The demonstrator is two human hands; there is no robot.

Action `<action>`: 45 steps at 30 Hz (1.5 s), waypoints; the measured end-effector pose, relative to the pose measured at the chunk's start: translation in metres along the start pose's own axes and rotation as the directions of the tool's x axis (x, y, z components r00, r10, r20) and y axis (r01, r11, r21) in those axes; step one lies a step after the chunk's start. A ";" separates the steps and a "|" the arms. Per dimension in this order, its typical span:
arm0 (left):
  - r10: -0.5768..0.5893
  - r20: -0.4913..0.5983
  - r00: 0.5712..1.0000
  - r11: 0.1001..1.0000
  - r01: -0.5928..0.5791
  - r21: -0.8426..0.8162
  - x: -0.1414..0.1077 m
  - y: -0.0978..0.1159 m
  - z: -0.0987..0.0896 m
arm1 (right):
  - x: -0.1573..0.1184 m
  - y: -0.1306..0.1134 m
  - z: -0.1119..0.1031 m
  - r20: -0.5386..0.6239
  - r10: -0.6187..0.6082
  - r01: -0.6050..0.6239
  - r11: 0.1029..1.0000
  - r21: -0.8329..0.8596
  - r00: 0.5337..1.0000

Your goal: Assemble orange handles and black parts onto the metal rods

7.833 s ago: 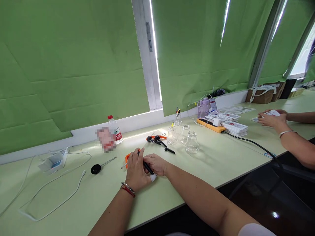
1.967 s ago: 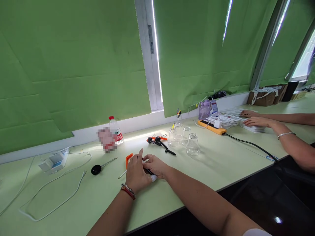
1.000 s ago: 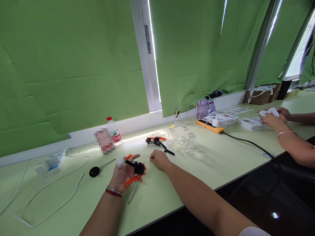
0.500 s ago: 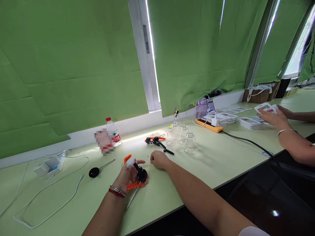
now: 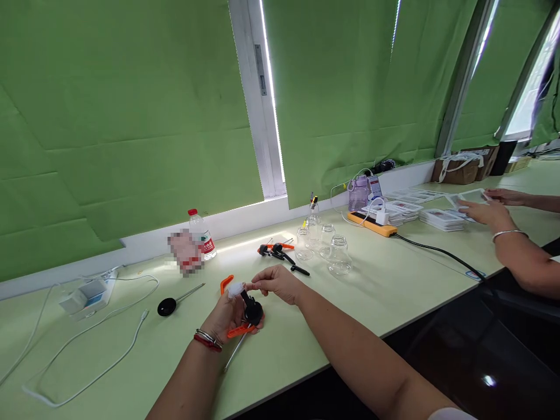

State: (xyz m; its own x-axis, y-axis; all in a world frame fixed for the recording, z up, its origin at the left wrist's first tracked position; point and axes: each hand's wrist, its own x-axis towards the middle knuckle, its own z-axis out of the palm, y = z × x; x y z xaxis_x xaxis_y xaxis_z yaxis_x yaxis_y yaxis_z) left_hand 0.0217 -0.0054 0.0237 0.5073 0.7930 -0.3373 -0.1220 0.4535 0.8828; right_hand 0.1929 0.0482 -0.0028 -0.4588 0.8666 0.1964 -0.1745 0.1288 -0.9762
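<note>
My left hand is closed around a black mechanical part with a round black body, an orange lever and a thin metal rod pointing down toward the table edge. A whitish translucent piece sits by its upper end, near my thumb. My right hand is pinched at the fingertips beside the left fingers; anything between them is too small to make out. Just behind lies a loose orange lever. To the left, a black disc with a metal rod rests on the table.
Black and orange parts and glass jars stand beyond my right hand. A water bottle is at the wall, white cables at left. An orange power strip and a co-worker's hands holding a card are at right.
My right hand has lifted from the table and moved left to the left hand's fingertips. The left hand has barely shifted. The co-worker's hands have lowered the card.
</note>
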 end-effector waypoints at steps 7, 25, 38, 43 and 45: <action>-0.054 -0.029 0.998 0.997 0.055 0.062 0.003 0.002 0.005 | -0.005 -0.004 0.008 0.089 -0.012 0.013 1.000 -0.019 0.996; -0.044 -0.043 0.998 0.994 0.048 0.095 0.003 0.004 0.009 | -0.007 -0.007 0.008 0.117 -0.040 0.027 0.994 0.110 0.992; -0.031 -0.007 0.999 0.997 0.032 0.076 0.001 0.005 0.011 | -0.006 -0.004 0.009 0.121 -0.033 0.027 0.998 0.057 0.992; -0.037 0.001 0.999 0.996 0.037 0.085 0.003 0.004 0.008 | -0.005 -0.003 0.010 0.127 -0.060 0.053 0.997 0.056 0.990; -0.040 0.002 0.999 0.995 0.040 0.088 0.003 0.004 0.008 | -0.005 -0.003 0.011 0.125 -0.059 0.051 0.997 0.063 0.990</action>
State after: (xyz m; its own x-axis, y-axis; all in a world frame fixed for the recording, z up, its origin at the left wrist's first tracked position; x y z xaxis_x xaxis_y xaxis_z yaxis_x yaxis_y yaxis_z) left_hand 0.0295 -0.0040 0.0283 0.5139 0.7733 -0.3714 -0.0263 0.4470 0.8942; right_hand 0.1862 0.0381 0.0003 -0.5534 0.7902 0.2634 -0.2527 0.1421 -0.9570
